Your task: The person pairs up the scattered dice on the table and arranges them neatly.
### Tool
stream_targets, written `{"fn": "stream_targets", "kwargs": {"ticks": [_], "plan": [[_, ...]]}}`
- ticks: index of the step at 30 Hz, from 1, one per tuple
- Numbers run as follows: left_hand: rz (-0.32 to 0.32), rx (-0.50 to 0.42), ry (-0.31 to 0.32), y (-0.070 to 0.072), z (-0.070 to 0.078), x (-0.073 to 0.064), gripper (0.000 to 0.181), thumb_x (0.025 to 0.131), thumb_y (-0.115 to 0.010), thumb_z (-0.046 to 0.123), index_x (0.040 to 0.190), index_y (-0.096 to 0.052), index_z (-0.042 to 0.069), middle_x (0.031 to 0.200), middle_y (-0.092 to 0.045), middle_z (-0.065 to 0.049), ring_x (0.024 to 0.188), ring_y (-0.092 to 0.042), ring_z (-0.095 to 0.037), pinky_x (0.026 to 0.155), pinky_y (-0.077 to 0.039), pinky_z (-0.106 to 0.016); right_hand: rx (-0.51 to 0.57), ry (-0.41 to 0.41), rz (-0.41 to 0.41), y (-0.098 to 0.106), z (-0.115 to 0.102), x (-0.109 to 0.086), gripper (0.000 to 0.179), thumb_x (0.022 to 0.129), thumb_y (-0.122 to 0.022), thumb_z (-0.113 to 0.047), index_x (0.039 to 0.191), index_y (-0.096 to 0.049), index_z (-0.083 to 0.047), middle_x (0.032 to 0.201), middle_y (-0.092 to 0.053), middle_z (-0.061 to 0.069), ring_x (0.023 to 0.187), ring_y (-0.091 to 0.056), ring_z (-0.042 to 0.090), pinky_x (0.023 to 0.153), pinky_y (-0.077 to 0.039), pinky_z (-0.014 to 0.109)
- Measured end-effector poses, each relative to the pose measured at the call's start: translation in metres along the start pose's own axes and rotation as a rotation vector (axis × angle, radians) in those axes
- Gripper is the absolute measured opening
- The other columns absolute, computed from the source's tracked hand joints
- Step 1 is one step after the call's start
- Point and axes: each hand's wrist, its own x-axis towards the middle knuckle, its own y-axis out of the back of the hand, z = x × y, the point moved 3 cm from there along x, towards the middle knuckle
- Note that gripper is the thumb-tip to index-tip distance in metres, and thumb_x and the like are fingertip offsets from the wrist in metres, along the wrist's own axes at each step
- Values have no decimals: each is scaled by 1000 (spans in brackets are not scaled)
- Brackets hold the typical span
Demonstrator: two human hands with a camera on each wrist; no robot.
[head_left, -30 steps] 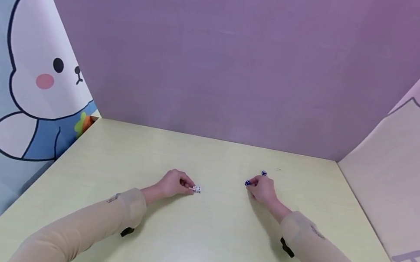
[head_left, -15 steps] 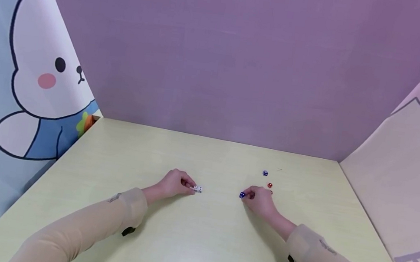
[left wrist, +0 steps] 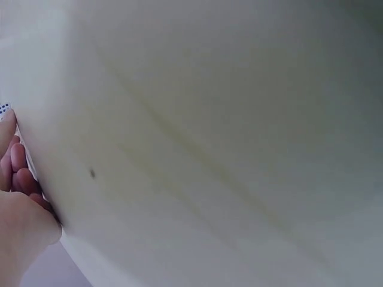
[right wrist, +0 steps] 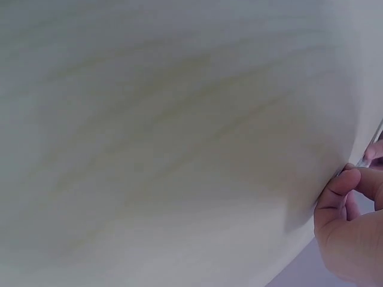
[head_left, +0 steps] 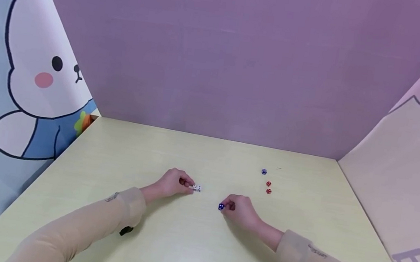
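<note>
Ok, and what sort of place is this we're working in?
Probably a small screened-off tabletop booth indoors: a pale table with a plain purple backdrop behind it and a cartoon-animal panel along its left side.

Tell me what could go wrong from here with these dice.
The right hand pinches a blue die at its fingertips, so it might slip out. If that hand moves toward the white dice at the fingertips of the left hand, it could knock them out of line. Reaching for the far blue die might brush the red dice lying nearer the person.
</note>
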Motion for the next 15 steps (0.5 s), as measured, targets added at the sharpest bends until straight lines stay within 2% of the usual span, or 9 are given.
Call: {"fn": "stream_targets", "kwargs": {"ticks": [5, 9, 15], "plan": [[-11, 4, 26, 7, -2, -5, 21, 73, -82, 15, 92, -74, 9, 76, -63, 2, 71, -53, -11, 65, -45, -22, 1, 42, -39, -13, -13, 4, 12, 79, -70, 1, 90, -69, -3, 74, -63, -1, 67, -53, 7, 60, -46, 19], [-2, 36, 4, 12, -5, -11, 18, 73, -81, 17, 88, -73, 10, 76, -62, 2, 70, -53, -10, 65, -45, -22, -2, 69, -54, -20, -23, 8, 11, 79, -70, 1, 89, -69, -2, 74, -64, -1, 67, -54, 6, 60, -47, 19], [-13, 44, -14, 11, -3, -24, 15, 74, -81, 16, 86, -73, 11, 75, -62, 3, 71, -52, -11, 65, -44, -22, -7, 57, -68, -29, -30, 16, 10, 80, -71, -2, 90, -70, -4, 75, -64, -2, 66, -54, 5, 61, -47, 19]]}}
